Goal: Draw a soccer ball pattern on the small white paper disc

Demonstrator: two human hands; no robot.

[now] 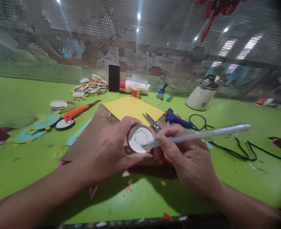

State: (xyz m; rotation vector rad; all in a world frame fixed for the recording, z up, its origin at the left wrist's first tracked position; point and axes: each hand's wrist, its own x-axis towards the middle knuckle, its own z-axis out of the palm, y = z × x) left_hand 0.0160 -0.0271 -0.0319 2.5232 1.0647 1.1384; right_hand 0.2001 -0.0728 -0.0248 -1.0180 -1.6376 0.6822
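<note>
My left hand [111, 143] grips a small round paper cup piece [137, 135] by its rim, its white inner face turned toward me. A dark hexagon outline is drawn on that face. In my right hand [185, 156] is a translucent pen [211, 133], its tip touching the white face near the hexagon's lower edge. Just behind the hands lie metal scissors [152, 122], their blades pointing away to the left. Brown card [83, 140] and a yellow sheet [132, 106] lie beneath and beyond.
On the green table, an orange-handled cutter [77, 111] lies left beside light-blue discs [45, 121]. A blue glue gun [176, 119] with black cord sits right. Farther back are stacked cup pieces [92, 85], a paper cup [136, 90], a black upright box [114, 78] and a white jug [201, 95].
</note>
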